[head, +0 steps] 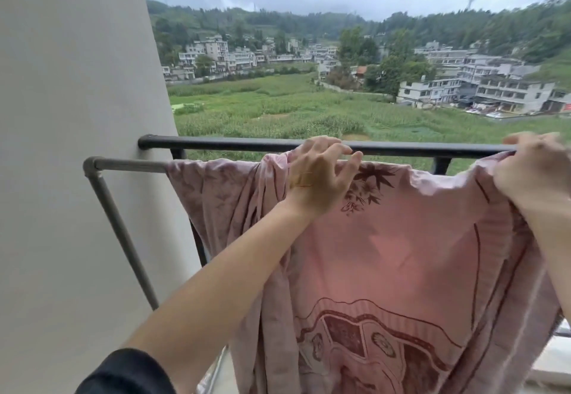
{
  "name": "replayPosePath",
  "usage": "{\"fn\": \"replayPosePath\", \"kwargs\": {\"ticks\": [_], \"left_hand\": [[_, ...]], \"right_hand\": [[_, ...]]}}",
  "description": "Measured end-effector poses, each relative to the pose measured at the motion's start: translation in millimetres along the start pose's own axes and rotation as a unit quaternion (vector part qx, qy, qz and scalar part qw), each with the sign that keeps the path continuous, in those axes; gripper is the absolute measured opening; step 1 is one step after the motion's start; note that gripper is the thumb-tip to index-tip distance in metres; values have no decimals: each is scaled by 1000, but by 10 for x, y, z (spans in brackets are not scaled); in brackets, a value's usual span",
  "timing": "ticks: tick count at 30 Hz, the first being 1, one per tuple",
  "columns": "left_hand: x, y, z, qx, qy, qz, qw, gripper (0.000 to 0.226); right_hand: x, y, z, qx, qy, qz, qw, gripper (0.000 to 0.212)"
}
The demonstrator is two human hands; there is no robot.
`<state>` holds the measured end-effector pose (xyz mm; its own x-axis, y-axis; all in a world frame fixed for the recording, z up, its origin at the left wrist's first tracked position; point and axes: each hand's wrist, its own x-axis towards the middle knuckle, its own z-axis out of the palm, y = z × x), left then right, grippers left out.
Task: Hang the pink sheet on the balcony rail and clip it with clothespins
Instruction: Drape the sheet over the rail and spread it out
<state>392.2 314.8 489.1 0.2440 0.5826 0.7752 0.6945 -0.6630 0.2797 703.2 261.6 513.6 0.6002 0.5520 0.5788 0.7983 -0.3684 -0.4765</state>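
Black sleeve (129,372) nearest lens, left forearm reaching up. Pink patterned cotton sheet (386,254) draped over grey metal drying bar (129,165), just inside black balcony rail (247,143); left portion bunched. No clothespins visible; judged: spreading under way, clipping outstanding. Left hand (318,174) at top edge, fingers (352,162) loosely extended, not gripping. Right hand (534,171) pinching raised edge, blurred.

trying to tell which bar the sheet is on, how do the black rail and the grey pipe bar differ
The black metal balcony rail sits higher and farther out, and is bare along its left stretch. The grey metal pipe bar sits lower and nearer, carries the pink patterned sheet, and bends at an elbow into a downward leg. The black rail runs straight into the wall. Both are round, horizontal and meet the pale wall.
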Motion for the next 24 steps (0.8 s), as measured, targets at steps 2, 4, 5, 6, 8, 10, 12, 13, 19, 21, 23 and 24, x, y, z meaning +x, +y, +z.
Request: {"fn": "replayPosePath", "kwargs": {"ticks": [2,4,5,6,8,10,12,13,19,21,23,24], "left_hand": [[-141,-300,-97,66,55,-31,996,43],[-274,-584,-190,129,80,-64,986,47],[-329,-700,-235,154,79,-86,981,51],[-367,-790,-279,172,72,-109,976,53],[-396,-872,-361,179,56,-140,972,50],[-363,-880,-454,151,64,-142,976,44],[-296,-891,-581,89,94,-162,978,38],[-258,-921,-647,59,113,-182,975,36],[-62,-1253,-1120,-119,286,-327,893,31],[-62,-1499,-1312,-121,337,-388,849,34],[-151,-1768,-1493,-91,345,-465,810,40],[-213,-1887,-1551,-70,329,-494,802,42]], "right_hand": [[-216,-407,62,28,-22,-63,997,37],[-463,-876,141,78,-58,-130,987,38],[-590,-1089,187,100,-76,-171,977,41],[-732,-1273,240,111,-95,-214,966,46],[-1023,-1574,340,123,-141,-299,936,55],[-1225,-1744,470,120,-146,-359,914,50],[-1269,-1746,571,127,-124,-385,906,36],[-1230,-1713,590,134,-109,-380,909,31],[-738,-1471,474,146,46,-269,951,26],[-526,-1321,421,111,103,-184,971,30],[-353,-1169,390,46,67,-96,992,27],[-326,-1142,379,4,16,-65,998,24]]}}
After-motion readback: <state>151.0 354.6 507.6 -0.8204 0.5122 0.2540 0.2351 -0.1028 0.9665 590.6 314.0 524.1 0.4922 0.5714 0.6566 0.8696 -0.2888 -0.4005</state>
